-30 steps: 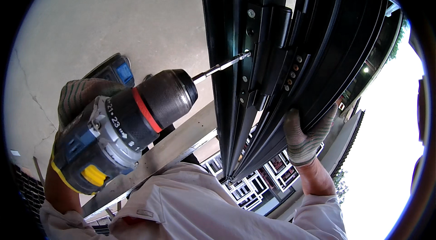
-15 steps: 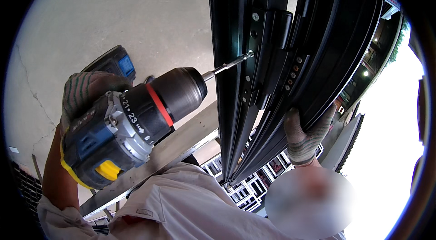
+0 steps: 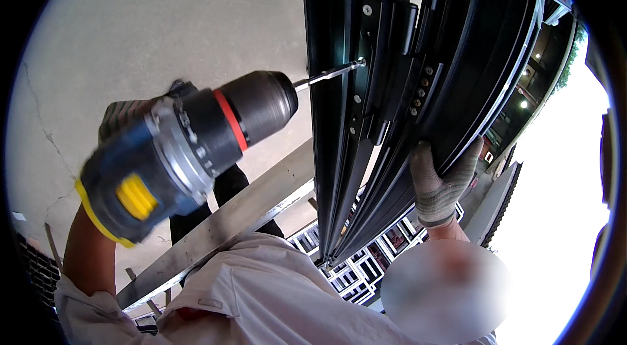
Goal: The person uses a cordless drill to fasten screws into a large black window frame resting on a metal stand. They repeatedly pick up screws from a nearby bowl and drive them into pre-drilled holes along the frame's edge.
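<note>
Grey knit gloves (image 3: 436,204) on both hands, hands well apart. Left hand (image 3: 127,114) is clamped on the drill (image 3: 202,129); most of its fingers are hidden behind the body, so can't tell where the trigger finger sits. Right hand (image 3: 444,178) is gripping the near lower edge of the black frame (image 3: 486,51), thumb one side, fingers the other; forearm below it is blurred out. Drill sits in front of left hand, yellow trim toward the wearer, red ring behind the chuck, rear end blurry. Bit (image 3: 332,75) points away from left hand, across the gap between hands, tip at a silver screw (image 3: 361,62) in the hinge (image 3: 386,77). More screw heads above and below that one; a short row of screws (image 3: 421,92) sits nearer right hand, just above it. Below and between hands: grey beam (image 3: 261,204) crossing in front of the white shirt (image 3: 261,280). White frames (image 3: 353,273) lower, left of right hand. Concrete floor (image 3: 163,25) beyond left hand.
</note>
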The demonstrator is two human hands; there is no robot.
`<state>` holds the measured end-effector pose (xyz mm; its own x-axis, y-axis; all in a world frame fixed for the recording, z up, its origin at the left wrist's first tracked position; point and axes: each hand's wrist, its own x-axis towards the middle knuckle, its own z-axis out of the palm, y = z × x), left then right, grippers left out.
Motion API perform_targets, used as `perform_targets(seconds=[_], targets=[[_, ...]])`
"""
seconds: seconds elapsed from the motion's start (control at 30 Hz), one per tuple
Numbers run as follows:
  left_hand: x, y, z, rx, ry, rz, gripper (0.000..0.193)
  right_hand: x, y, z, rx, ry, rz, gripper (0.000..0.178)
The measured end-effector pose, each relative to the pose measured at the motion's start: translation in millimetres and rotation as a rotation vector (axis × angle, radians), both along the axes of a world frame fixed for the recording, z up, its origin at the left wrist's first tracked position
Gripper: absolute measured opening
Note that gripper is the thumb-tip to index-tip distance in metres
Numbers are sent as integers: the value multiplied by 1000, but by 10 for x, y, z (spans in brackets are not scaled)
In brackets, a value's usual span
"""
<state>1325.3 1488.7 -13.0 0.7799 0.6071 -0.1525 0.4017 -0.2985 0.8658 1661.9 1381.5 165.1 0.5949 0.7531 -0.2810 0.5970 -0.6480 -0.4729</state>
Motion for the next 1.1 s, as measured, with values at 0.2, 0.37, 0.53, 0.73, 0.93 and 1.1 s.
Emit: perform_targets(seconds=[0.2, 0.37, 0.53, 0.73, 0.93, 1.1], targets=[[92, 18, 1, -229, -240, 7, 52, -1, -7, 22, -27, -62, -6, 57], [109, -190, 49, -392, -287, 30, 45, 31, -20, 5, -31, -84, 49, 55], [110, -333, 34, -193, -281, -45, 48, 55, -75, -13, -4, -68, 30, 57], [46, -399, 5, -137, -224, -21, 50, 92, -102, -3, -35, -95, 74, 60], [51, -403, -23, -113, -226, -33, 52, 80, -82, 11, -26, -78, 85, 62], [45, -454, 2, -80, -200, -56, 54, 98, -96, -5, -20, -94, 87, 62]])
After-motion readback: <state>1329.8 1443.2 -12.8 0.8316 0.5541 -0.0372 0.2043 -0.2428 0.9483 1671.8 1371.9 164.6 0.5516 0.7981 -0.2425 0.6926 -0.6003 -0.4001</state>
